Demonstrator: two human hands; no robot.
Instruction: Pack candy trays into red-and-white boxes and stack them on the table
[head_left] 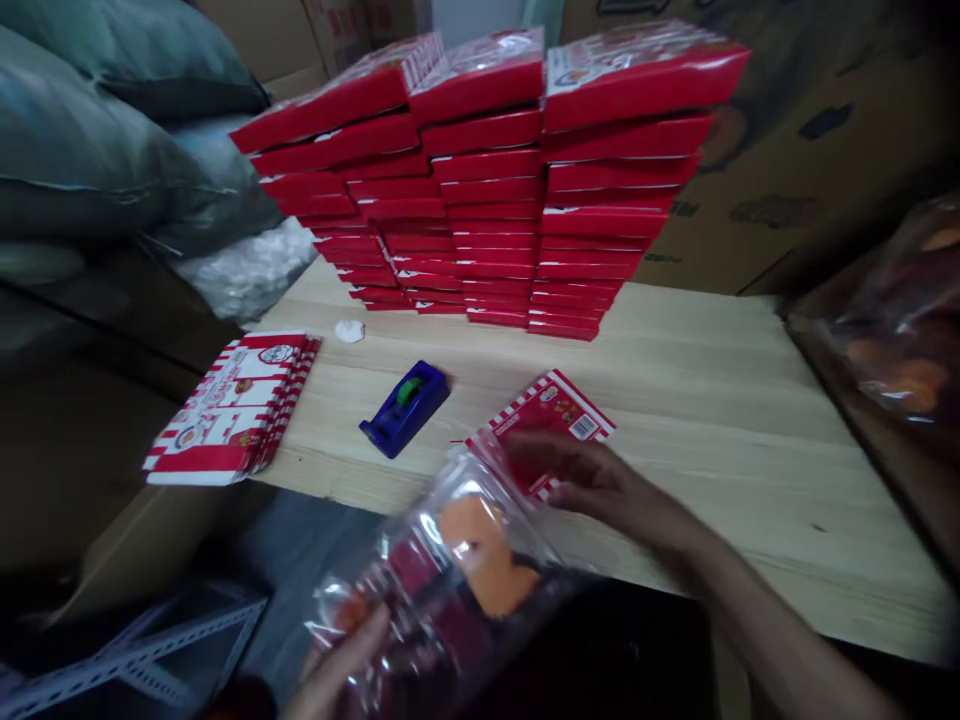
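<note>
My left hand (pixel 349 655) is closed on the lower left of a clear plastic bag (pixel 450 580) holding orange and dark red pieces. The bag is tilted in front of the table edge. My right hand (pixel 600 485) reaches over a red and white printed card packet (pixel 566 410) on the table. Its fingers are stretched beside the bag's upper edge, with the thumb apart; motion blurs the fingertips, and whether they touch the bag I cannot tell. A blue tape dispenser (pixel 409 408) with a green core stands left of the packet.
Red boxes (pixel 495 215) are stacked high at the back of the table (pixel 720 400). Flat red and white cartons (pixel 232 410) lie piled at the left edge, near a small white scrap (pixel 349 331). Filled sacks (pixel 82 150) stand left; another plastic bag (pixel 911 330) is at right.
</note>
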